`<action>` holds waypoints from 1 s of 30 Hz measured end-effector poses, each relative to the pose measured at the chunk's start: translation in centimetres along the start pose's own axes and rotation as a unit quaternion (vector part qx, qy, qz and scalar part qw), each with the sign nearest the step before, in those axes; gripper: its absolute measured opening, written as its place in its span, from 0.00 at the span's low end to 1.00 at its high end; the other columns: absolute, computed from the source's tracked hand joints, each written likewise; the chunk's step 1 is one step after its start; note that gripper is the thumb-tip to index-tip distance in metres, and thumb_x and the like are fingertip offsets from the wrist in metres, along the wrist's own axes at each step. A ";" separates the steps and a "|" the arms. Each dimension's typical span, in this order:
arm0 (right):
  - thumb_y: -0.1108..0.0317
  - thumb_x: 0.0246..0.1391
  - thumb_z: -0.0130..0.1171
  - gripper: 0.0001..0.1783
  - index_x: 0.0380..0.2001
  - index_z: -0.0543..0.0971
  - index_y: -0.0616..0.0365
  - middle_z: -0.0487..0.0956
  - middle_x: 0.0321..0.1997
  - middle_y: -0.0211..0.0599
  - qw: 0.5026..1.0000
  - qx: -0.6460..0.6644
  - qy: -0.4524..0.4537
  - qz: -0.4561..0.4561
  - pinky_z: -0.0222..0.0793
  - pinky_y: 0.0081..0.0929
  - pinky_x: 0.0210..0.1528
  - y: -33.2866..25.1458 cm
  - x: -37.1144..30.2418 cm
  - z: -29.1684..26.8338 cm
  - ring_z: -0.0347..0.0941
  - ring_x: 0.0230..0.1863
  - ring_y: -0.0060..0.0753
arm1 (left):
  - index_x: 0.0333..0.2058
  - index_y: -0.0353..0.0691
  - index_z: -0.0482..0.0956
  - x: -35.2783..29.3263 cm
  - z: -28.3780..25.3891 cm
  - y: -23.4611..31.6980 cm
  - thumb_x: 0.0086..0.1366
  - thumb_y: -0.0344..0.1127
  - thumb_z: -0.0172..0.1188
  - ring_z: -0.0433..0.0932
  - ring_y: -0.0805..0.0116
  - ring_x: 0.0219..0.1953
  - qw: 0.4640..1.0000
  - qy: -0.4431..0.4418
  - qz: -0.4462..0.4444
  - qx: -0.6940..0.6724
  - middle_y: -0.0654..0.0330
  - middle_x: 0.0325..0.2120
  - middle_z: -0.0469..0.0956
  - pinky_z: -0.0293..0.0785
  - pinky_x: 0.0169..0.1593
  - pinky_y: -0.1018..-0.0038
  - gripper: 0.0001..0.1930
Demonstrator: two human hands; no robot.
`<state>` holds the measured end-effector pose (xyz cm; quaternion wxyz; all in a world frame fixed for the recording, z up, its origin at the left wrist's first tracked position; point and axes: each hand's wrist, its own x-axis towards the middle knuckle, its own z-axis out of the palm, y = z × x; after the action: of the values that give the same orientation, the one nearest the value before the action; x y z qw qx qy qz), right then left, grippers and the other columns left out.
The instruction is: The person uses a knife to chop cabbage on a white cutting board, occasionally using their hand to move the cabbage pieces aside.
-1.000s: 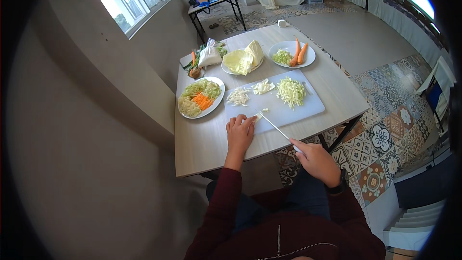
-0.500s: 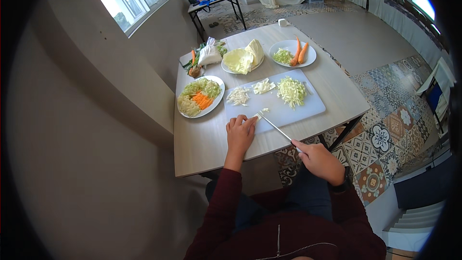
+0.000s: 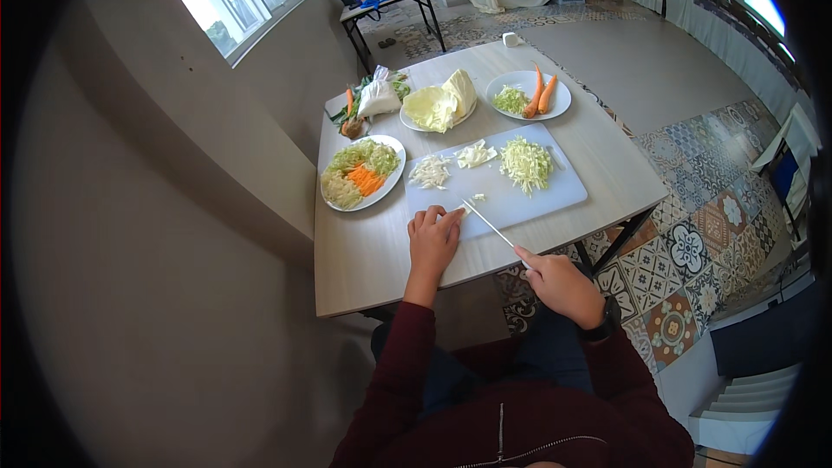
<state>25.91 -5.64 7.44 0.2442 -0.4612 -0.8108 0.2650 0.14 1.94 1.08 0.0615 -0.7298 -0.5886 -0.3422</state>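
My right hand (image 3: 565, 288) is closed round the handle of a knife (image 3: 490, 226), its blade slanting away to the left over the near edge of a white cutting board (image 3: 555, 199). At the blade's tip, the bent fingers of my left hand (image 3: 433, 241) press a small pale piece, probably cabbage (image 3: 464, 211), to the board; the fingers mostly cover it. Just beyond lie a few cut bits (image 3: 478, 198). Farther up the board are a pile of thin white strips (image 3: 430, 172), some pale cabbage pieces (image 3: 475, 153) and a heap of shredded green cabbage (image 3: 526, 165).
Left of the board stands a plate (image 3: 398, 175) of shredded vegetables with orange carrot strips. Behind are a bowl of cabbage leaves (image 3: 440, 107), a plate with two carrots (image 3: 539, 97) and shreds, and a white bag (image 3: 379, 97) among vegetables. A wall (image 3: 217, 234) rises at the left.
My right hand has moved left with the knife, whose blade now reaches slightly farther past the pale piece. My left hand stays in place.
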 end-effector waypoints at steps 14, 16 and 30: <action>0.70 0.56 0.56 0.28 0.62 0.73 0.49 0.77 0.31 0.50 0.998 -0.061 0.014 0.029 0.71 0.45 0.41 -1.2 -2.3 -0.1 0.75 0.35 0.54 | 0.45 0.56 0.86 0.0 0.1 -0.1 0.60 0.34 0.61 0.72 0.60 0.44 1.000 0.000 0.001 -0.008 0.65 0.37 0.75 0.65 0.50 0.62 0.14; 0.69 0.57 0.56 0.27 0.61 0.74 0.49 0.77 0.31 0.48 0.998 -0.063 0.024 0.021 0.72 0.46 0.41 -0.9 -1.9 0.1 0.76 0.36 0.53 | 0.44 0.56 0.86 0.0 0.0 -0.1 0.60 0.35 0.61 0.72 0.61 0.44 1.000 0.000 0.000 -0.005 0.65 0.37 0.76 0.65 0.50 0.62 0.13; 0.69 0.58 0.55 0.25 0.59 0.74 0.57 0.80 0.34 0.55 0.997 0.010 0.069 -0.029 0.72 0.49 0.43 0.2 -0.2 0.4 0.77 0.39 0.58 | 0.46 0.55 0.85 0.1 -0.1 0.0 0.62 0.36 0.61 0.72 0.60 0.44 1.000 0.001 -0.008 0.002 0.63 0.38 0.75 0.65 0.50 0.62 0.14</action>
<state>25.87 -5.81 6.95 0.3116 -0.4521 -0.8025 0.2334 0.16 1.95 1.16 0.0606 -0.7245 -0.5955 -0.3418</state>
